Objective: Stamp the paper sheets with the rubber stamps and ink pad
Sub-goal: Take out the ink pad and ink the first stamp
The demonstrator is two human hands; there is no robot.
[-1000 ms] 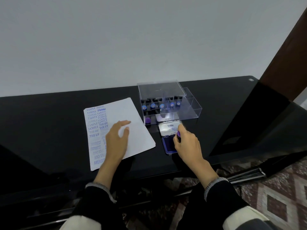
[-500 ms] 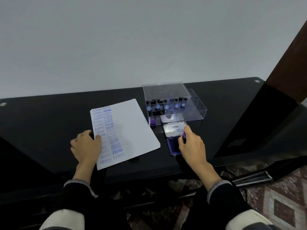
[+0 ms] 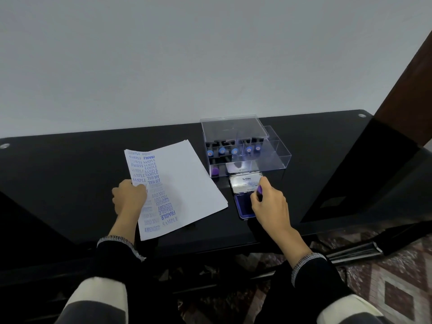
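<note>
The right hand point(image 3: 268, 204) pinches a purple-handled rubber stamp point(image 3: 259, 190) and holds it down over the open ink pad point(image 3: 244, 204), whose hinged lid point(image 3: 245, 183) stands raised just behind it; the stamp's face is hidden by the fingers, so contact with the pad cannot be confirmed. The left hand point(image 3: 129, 197) grips the left edge of the paper sheets point(image 3: 184, 183), fingers curled at the margin, with the stack lying on the black table point(image 3: 70, 174) just left of the pad. Several risks follow from this layout. Uneven pressure on the pad would probably load the stamp patchily and give a faint print, like some of the paler marks already on the sheet. The left column is densely stamped, so a new impression placed there would likely overlap older text; the bare right half is the safer target. Because the left hand holds the edge rather than pressing the stack flat, the top sheet may shift under the stamp and smear. A freshly inked stamp carried across could also brush the sheet early. Counted: one stack of sheets, with the number of sheets not discernible; one ink pad; one stamp in hand; six stamps visible in the clear plastic box point(image 3: 275, 157), five with blue ends in a row and one purple at the front left.
</note>
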